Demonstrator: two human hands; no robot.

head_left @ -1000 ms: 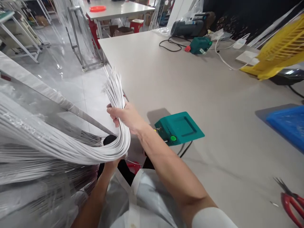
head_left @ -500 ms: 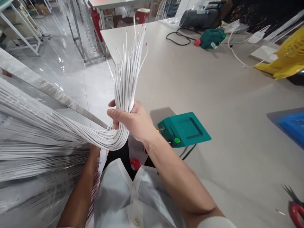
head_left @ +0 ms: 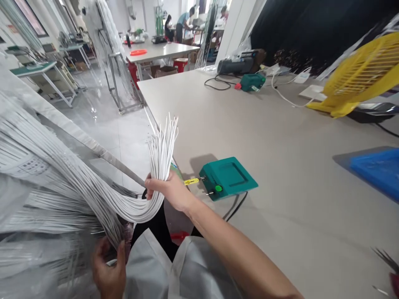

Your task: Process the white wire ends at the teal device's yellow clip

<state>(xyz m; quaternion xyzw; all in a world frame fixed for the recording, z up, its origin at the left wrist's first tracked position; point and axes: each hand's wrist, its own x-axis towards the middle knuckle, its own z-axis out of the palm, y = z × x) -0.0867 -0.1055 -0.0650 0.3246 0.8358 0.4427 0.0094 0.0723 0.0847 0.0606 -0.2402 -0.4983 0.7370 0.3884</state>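
My right hand (head_left: 170,189) is closed round a thick bundle of white wires (head_left: 160,155), whose loose ends fan upward beside the table's left edge. The bundle curves down and left into a large mass of white wires in clear plastic wrap (head_left: 37,182). My left hand (head_left: 107,270) sits low at the bottom, fingers curled on the underside of the wrapped wires. Just right of my right hand, a small green box with a green button (head_left: 227,177) rests on the table, a yellow tag on its left probe.
The grey table (head_left: 280,174) carries a blue tray (head_left: 378,168) at the right, a yellow basket (head_left: 358,77), a second green box (head_left: 251,82) with cables at the back, and red scissors (head_left: 389,270) at the bottom right. Metal racks and other tables stand left; people work far off.
The camera has tilted up. My right hand has moved slightly lower with the wire bundle, whose ends now stand shorter. My left hand has come into view at the bottom left.
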